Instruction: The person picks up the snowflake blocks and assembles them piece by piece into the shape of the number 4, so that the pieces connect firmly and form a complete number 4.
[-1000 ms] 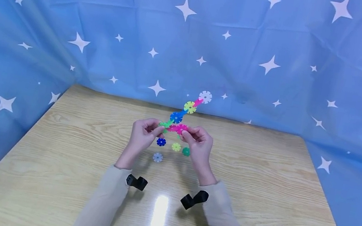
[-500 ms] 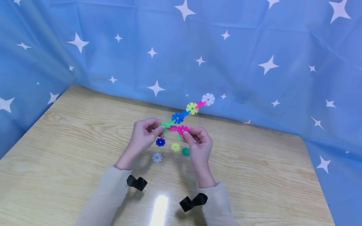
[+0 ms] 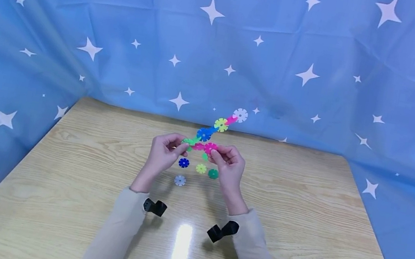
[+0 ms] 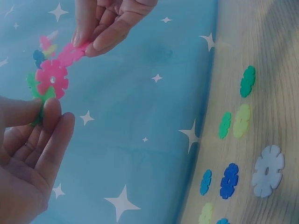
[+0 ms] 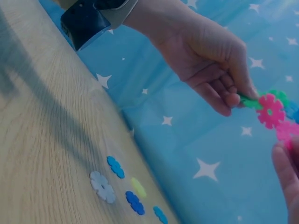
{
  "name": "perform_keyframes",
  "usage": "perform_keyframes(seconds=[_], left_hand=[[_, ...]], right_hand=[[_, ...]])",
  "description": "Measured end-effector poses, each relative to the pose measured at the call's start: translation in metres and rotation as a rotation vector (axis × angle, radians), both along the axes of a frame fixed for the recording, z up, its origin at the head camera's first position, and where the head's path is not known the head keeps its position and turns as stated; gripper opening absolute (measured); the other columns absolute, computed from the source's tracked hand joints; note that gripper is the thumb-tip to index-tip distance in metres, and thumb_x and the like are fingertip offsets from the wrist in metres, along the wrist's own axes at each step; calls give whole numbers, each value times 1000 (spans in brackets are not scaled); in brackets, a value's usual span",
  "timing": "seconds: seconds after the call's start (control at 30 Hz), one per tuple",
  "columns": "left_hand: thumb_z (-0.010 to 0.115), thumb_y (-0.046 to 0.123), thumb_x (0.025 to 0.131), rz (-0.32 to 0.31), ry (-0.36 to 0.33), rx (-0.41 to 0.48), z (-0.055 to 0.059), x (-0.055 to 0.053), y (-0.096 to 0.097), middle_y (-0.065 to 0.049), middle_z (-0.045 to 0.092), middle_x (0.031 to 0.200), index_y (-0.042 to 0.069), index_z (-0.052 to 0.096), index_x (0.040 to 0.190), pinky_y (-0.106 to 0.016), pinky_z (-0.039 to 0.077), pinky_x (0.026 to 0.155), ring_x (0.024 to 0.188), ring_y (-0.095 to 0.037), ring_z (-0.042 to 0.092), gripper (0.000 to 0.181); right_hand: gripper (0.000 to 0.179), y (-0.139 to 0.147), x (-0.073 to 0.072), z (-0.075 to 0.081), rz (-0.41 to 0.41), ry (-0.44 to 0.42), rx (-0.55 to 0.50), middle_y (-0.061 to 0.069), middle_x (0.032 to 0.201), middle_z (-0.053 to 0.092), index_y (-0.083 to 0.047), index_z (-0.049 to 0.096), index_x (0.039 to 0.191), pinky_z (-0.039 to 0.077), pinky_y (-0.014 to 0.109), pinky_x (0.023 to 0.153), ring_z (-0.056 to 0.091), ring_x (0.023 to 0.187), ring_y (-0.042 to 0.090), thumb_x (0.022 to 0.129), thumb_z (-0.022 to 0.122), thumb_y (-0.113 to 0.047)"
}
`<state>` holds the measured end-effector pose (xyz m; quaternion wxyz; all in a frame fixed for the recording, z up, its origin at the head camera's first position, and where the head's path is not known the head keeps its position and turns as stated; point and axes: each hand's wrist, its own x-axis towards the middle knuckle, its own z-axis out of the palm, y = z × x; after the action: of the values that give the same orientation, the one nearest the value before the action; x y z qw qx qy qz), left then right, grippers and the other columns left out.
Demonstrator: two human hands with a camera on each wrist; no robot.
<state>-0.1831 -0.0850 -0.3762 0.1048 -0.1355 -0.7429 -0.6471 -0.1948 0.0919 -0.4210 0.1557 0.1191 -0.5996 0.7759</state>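
Both hands hold a chain of slotted plastic snowflake discs above the table. My left hand (image 3: 163, 154) pinches a green disc (image 4: 48, 94) between thumb and fingers. With thumb and fingertips, my right hand (image 3: 229, 170) pinches a pink disc (image 3: 210, 149) at the chain's other end. Between them sits another pink disc (image 4: 52, 79), joined to the green one. From the green end the chain runs up and away through a blue disc (image 3: 203, 135), a yellow disc (image 3: 221, 125) and a pink piece to a white disc (image 3: 240, 115). Fingertips hide parts of the held discs.
Loose discs lie on the wooden table (image 3: 279, 216) beneath the hands: dark blue (image 3: 183, 163), yellow (image 3: 201, 168), green (image 3: 213, 174) and pale grey (image 3: 180, 180), with several more in the wrist views. A blue star-patterned curtain (image 3: 158, 28) borders the table's back and sides.
The far end of the chain has swung slightly right and down, and the pink disc in the right hand has shifted a little right. Both hands keep their pinch.
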Motion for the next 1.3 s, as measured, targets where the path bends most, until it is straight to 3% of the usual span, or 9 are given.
perform_keyframes(seconds=[0.17, 0.47, 0.67, 0.97, 1.1, 1.17, 1.3], left_hand=[[61, -9, 85, -9, 0, -27, 2, 1, -1, -25, 62, 75, -14, 65, 90, -29, 56, 54, 68, -41, 62, 8], [61, -8, 86, 8, -8, -33, 5, 3, -2, -30, 62, 76, -15, 65, 90, -13, 45, 47, 70, -46, 61, 9], [61, -7, 86, 33, -44, -28, 5, 4, -3, -33, 62, 76, -14, 66, 89, -13, 32, 41, 68, -46, 60, 9], [61, -8, 85, 36, -40, -46, 2, 5, -2, -25, 64, 71, -13, 67, 89, -13, 37, 43, 63, -37, 62, 8], [61, -7, 86, 17, -43, -49, 0, 6, -2, -26, 64, 72, -13, 67, 90, -13, 37, 45, 66, -41, 61, 9], [61, -7, 86, 2, -41, -40, -1, 6, -2, -29, 63, 73, -14, 67, 90, -13, 38, 45, 68, -45, 60, 10], [62, -6, 86, -6, -36, -26, -4, 4, -2, -28, 63, 74, -12, 67, 90, -14, 38, 45, 65, -36, 63, 9]], right_hand=[[16, -1, -1, 0, 1, 21, 24, -3, 84, 68, 20, 54, 94, 58, 24, 64, 66, 69, 8, 84, 62, 11], [8, -3, -4, 3, -13, 10, 89, 9, 86, 70, 14, 60, 86, 58, 26, 63, 66, 65, 10, 82, 65, 9], [4, -2, -7, 4, 29, 2, 86, 2, 80, 70, 12, 60, 84, 58, 26, 63, 66, 64, 10, 82, 64, 13], [4, 1, -11, 0, 61, -20, 116, 6, 79, 69, 9, 62, 84, 59, 27, 64, 66, 64, 11, 82, 65, 10], [6, 3, -11, -1, 82, -8, 129, 11, 80, 69, 12, 61, 86, 59, 27, 64, 66, 64, 11, 82, 65, 9], [8, 3, -11, -1, 91, -5, 124, 10, 81, 69, 14, 60, 87, 59, 27, 64, 66, 64, 11, 83, 65, 9], [6, 2, -11, 1, 102, -18, 95, 4, 81, 69, 11, 60, 87, 59, 27, 65, 66, 66, 12, 84, 64, 8]])
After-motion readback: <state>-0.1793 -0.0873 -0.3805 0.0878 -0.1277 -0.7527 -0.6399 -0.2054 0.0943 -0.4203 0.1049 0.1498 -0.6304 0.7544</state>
